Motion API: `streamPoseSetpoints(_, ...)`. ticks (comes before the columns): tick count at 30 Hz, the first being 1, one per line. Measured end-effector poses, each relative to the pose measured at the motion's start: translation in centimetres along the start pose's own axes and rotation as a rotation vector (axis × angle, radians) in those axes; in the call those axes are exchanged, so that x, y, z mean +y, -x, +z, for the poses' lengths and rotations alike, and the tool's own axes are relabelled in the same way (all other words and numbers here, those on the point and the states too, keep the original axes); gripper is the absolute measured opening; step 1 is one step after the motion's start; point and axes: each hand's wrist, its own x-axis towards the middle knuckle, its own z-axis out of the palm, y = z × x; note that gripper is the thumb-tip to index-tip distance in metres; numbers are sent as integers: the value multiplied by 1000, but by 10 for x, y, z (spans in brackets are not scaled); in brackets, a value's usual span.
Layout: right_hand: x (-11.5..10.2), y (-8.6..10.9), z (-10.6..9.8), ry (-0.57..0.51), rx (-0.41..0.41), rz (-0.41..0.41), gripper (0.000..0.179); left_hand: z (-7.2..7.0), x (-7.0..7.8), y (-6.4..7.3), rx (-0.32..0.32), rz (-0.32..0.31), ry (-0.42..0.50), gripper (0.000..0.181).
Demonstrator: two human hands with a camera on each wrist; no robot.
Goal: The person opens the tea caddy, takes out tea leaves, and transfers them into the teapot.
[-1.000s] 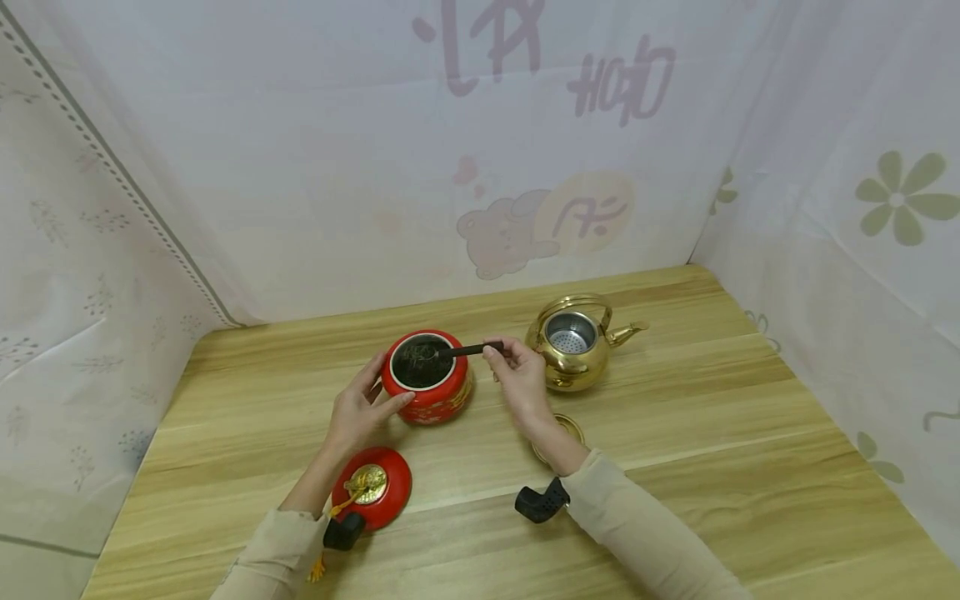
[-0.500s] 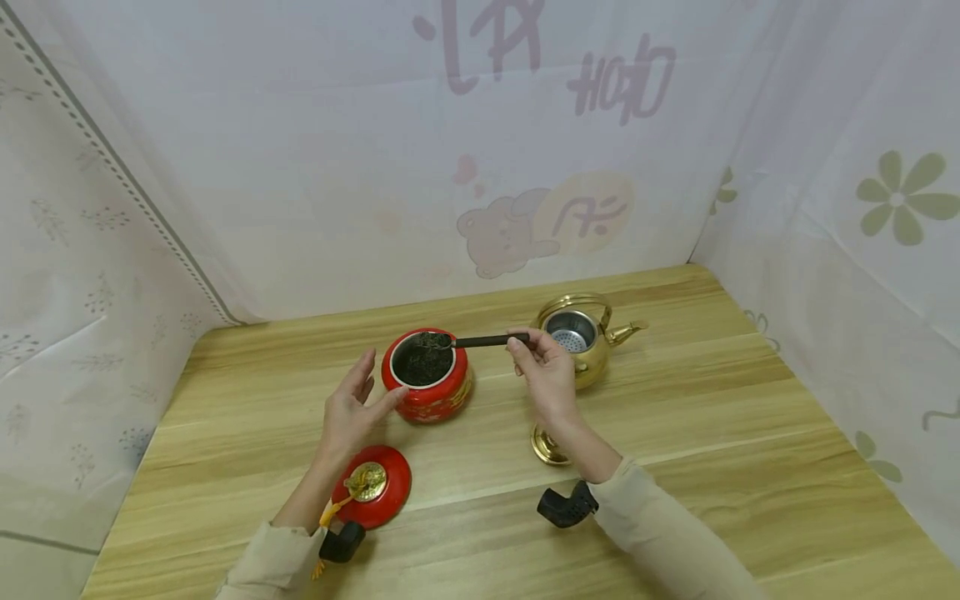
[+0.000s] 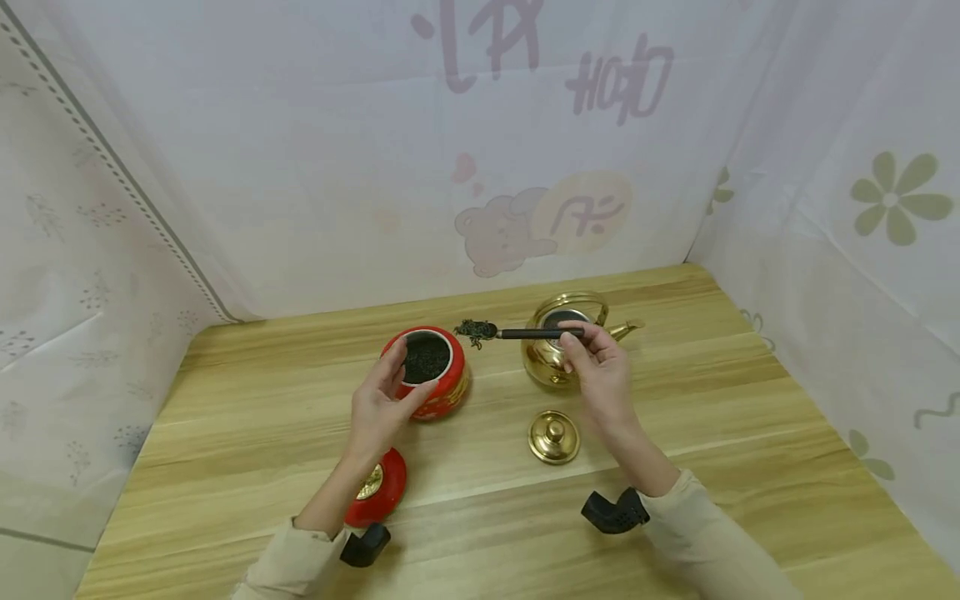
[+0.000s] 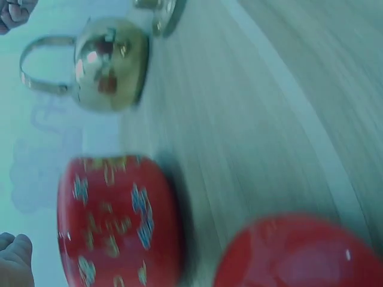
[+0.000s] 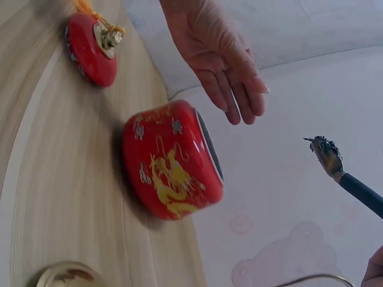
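Observation:
My right hand [image 3: 606,383] pinches the black handle of a tea scoop [image 3: 525,333], level in the air between jar and teapot. Dark tea leaves [image 3: 477,331] are heaped on its bowl, some hanging over the edge. The scoop's handle crosses in front of the gold teapot [image 3: 546,367], whose opening is partly hidden by my fingers. A red jar [image 3: 452,390] with a white rim holds more dark leaves. My left hand [image 3: 377,417] hovers at the jar's near left with relaxed fingers; the right wrist view shows this hand [image 5: 221,66] apart from the jar [image 5: 170,164].
The gold teapot lid [image 3: 554,437] lies on the wooden table [image 3: 480,525] in front of the teapot. Left of it is the red jar lid [image 3: 388,492], partly under my left forearm. A printed curtain [image 3: 337,167] stands behind the table.
The scoop has come up out of the jar with tea leaves and moved right toward the teapot. My left hand has let go of the jar and lifted off it.

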Motion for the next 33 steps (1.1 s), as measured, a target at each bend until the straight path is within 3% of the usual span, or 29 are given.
streamPoseSetpoints(13,-19,4,-44,-48,112,-54,11,48,5,-1,-117,8,53,72)
streamPoseSetpoints(24,-26,4,-73,-39,202,-70,23,80,-4,-12,-178,-76,118,72)
streamPoseSetpoints(33,-22,1,-90,-15,209,-117,21,101,-7,-24,-226,-80,41,75)
